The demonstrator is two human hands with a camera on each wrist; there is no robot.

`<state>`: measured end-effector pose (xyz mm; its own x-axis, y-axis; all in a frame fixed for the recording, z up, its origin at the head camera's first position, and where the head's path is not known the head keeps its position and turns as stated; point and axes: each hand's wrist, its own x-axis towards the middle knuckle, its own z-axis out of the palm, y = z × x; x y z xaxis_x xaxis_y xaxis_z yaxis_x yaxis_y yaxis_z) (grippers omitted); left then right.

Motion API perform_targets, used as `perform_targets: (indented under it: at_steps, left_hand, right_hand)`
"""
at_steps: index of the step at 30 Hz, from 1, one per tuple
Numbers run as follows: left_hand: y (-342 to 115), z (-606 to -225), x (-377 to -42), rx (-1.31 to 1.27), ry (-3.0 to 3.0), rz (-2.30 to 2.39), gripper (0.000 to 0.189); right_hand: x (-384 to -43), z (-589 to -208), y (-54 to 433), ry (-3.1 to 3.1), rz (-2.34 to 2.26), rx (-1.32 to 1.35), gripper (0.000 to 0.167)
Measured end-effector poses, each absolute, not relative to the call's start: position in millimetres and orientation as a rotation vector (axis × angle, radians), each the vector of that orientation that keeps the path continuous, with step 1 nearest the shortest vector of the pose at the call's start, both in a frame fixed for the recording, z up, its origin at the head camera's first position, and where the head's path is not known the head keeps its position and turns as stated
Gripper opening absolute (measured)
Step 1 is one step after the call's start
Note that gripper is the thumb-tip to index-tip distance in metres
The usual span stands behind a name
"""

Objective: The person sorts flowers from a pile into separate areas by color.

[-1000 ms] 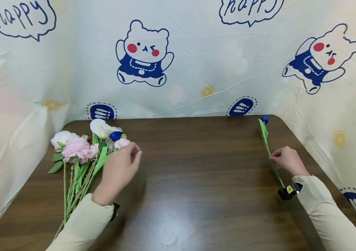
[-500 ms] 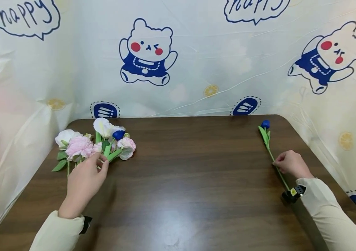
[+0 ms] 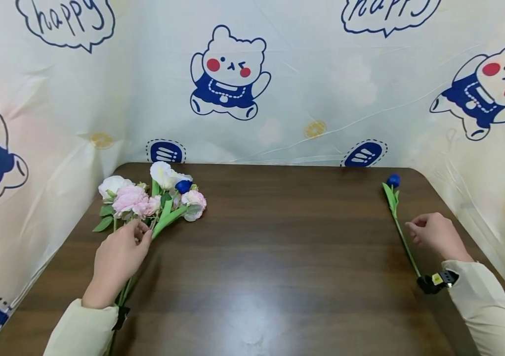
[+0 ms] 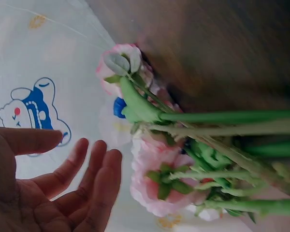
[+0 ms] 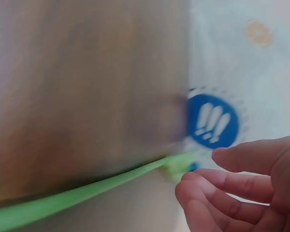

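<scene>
At the left of the head view lies a bunch of artificial flowers, with a pink peony (image 3: 130, 200), white blooms (image 3: 162, 174) and a blue tulip (image 3: 183, 186). My left hand (image 3: 119, 262) is over their green stems; the left wrist view shows its thumb and fingers spread, with nothing between them. A single blue tulip (image 3: 393, 181) lies at the right, its leafy green stem (image 3: 402, 236) slanting toward me. My right hand (image 3: 439, 235) is just right of this stem, thumb and fingers loosely bent and apart, holding nothing.
Both flower groups lie on a dark brown wooden table (image 3: 279, 247) with rounded far corners. A pale printed cloth (image 3: 301, 74) with cartoon bears hangs behind it and along both sides. A small black device (image 3: 437, 282) is strapped to the right wrist.
My left hand has drawn back leftward from the flower heads to the stems. My right fingertips, at the single tulip's stem before, now stand slightly right of it. The head view has turned left.
</scene>
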<state>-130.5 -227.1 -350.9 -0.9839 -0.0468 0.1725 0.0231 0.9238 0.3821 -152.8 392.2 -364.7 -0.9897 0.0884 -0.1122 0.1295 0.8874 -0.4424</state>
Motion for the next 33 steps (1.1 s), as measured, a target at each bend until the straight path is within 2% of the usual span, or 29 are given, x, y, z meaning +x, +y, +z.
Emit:
perform_targets:
  at_steps: [5,12,19,26,30,33]
  left_hand:
    - [-237.4,-354.4,-130.7,0.070,-3.062,-0.540,0.024]
    - [-243.4,-364.9,-128.2,0.078,-3.220,-0.464,0.032]
    - [-239.4,-371.9,-128.3,0.107,-3.252,-0.410,0.034]
    - [-236.5,-373.9,-131.1,0.103,-3.222,-0.393,0.013]
    - [-237.5,-373.9,-131.2,0.100,-3.165,-0.441,0.032]
    - [-239.1,-372.1,-130.4,0.102,-3.128,-0.475,0.038]
  right_hand:
    - [-154.6,-330.9,361.6,3.188,-0.713,0.071,0.031]
    - [-159.5,-298.8,282.7,3.299,-0.969,-0.124,0.030]
    - [-169.4,-299.0,202.2,3.186,-1.233,-0.324,0.025]
    - [-171.2,-306.5,143.0,2.961,-1.453,-0.430,0.019]
    - [-171.0,-309.6,123.4,2.875,-1.507,-0.458,0.018]
    - [-171.0,-311.0,114.8,2.842,-1.519,-0.453,0.018]
